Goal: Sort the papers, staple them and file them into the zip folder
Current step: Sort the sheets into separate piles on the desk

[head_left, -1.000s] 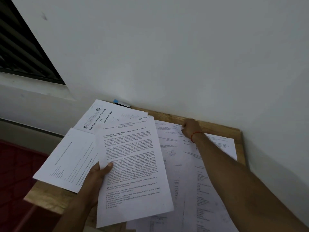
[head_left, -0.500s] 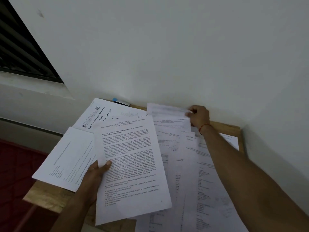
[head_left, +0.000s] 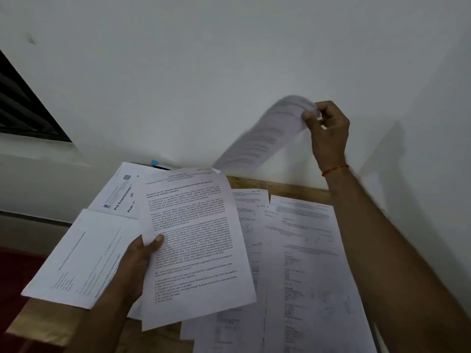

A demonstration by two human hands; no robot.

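Note:
My left hand (head_left: 137,263) grips a printed text sheet (head_left: 193,240) by its left edge, above the wooden table (head_left: 280,184). My right hand (head_left: 326,128), with a red thread at the wrist, pinches the top of another sheet (head_left: 262,138) and holds it up in front of the white wall; that sheet hangs curved and blurred. Several loose printed papers (head_left: 305,250) lie spread over the table under my right forearm. A "Pre Examination" sheet (head_left: 117,192) and a plainer sheet (head_left: 81,256) lie at the left, overhanging the table edge. No stapler or zip folder is visible.
A white wall (head_left: 229,72) rises directly behind the table. A dark louvred window (head_left: 23,110) sits at the upper left. A small blue object (head_left: 154,163) peeks out behind the papers at the wall. Red flooring (head_left: 12,276) shows at the lower left.
My right hand has lifted one sheet off the spread on the table, raising it up toward the wall. My left hand still holds the text sheet in about the same place.

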